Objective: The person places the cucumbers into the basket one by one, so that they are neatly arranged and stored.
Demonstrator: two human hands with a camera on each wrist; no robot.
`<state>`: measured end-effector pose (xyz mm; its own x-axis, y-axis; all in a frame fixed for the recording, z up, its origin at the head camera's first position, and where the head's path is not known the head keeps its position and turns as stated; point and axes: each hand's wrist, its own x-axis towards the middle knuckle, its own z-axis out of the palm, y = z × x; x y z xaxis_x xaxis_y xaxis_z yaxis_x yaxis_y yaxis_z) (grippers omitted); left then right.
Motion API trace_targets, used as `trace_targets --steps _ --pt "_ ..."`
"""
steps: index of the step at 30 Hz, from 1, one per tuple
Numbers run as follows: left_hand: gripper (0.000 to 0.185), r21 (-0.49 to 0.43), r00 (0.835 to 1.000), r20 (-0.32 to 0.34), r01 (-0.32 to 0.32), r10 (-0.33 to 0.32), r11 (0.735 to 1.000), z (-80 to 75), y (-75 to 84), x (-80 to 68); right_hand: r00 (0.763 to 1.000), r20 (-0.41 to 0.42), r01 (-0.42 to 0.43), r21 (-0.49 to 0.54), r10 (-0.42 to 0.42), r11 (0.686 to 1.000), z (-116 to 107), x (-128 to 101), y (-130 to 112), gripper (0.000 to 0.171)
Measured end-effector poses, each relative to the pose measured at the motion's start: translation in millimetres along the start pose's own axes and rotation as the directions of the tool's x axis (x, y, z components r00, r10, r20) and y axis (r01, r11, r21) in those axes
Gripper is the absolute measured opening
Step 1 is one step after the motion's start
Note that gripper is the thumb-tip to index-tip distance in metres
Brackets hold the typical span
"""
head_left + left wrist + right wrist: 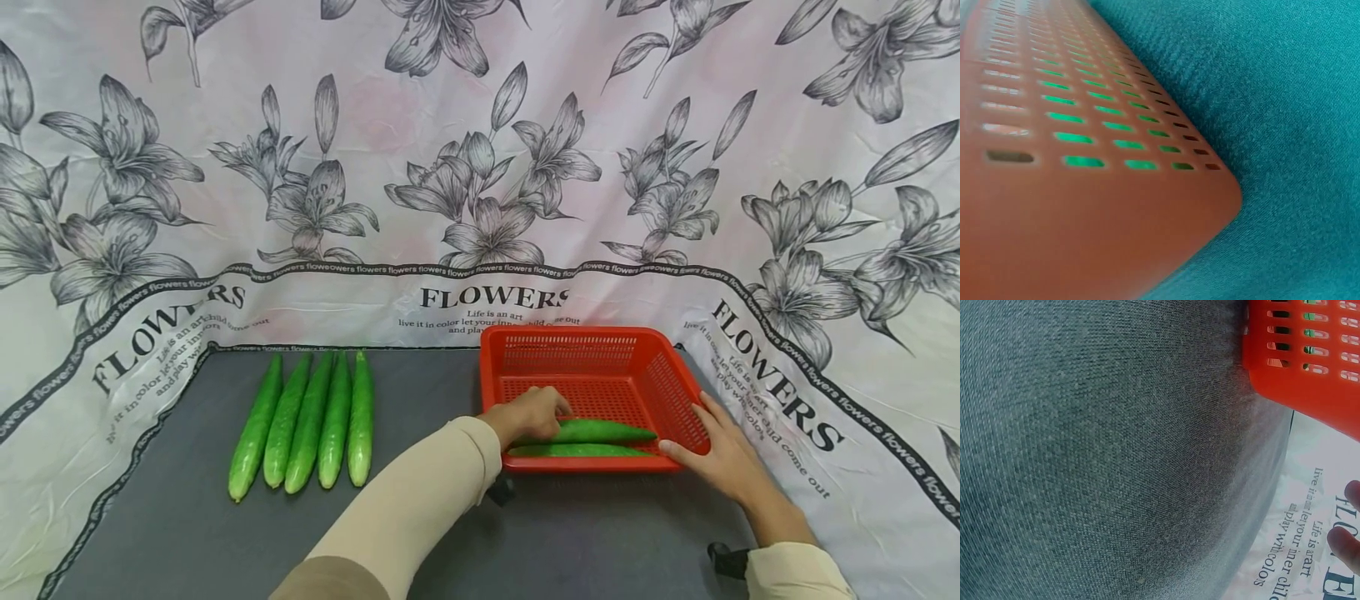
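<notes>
A red slotted basket [577,333] stands on a grey mat [450,533]. Two green cucumbers lie along its front wall. My left hand [551,412] reaches over the basket's left side and its curled fingers grip the left end of the farther cucumber [607,431]. The nearer cucumber [577,451] lies untouched against the front wall. My right hand [693,437] rests with straight fingers against the basket's front right corner. The left wrist view is filled by the basket wall [1085,237], with green showing through its slots. In the right wrist view two fingertips [1344,540] show below the basket corner [1310,381].
Several more cucumbers [307,425] lie side by side in a row on the left part of the mat. A flower-printed cloth [480,167] covers the backdrop and surrounds the mat. Bare mat [1104,456] stretches in front of the basket.
</notes>
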<state>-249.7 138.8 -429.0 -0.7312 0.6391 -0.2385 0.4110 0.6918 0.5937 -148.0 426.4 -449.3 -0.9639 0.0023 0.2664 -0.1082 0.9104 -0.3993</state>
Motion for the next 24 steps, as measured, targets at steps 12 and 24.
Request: trace_targets --steps 12,24 --pt "0.043 -0.198 0.993 -0.025 -0.122 0.119 0.973 -17.4 15.4 -11.1 1.000 0.020 -0.012 -0.012 0.012 1.000 -1.3 -0.1 -1.6 0.079" --pt "0.041 -0.362 0.973 -0.160 -0.213 0.165 0.908 -40.7 35.0 -46.9 1.000 0.019 -0.013 -0.017 0.014 1.000 -0.6 -0.2 -1.3 0.080"
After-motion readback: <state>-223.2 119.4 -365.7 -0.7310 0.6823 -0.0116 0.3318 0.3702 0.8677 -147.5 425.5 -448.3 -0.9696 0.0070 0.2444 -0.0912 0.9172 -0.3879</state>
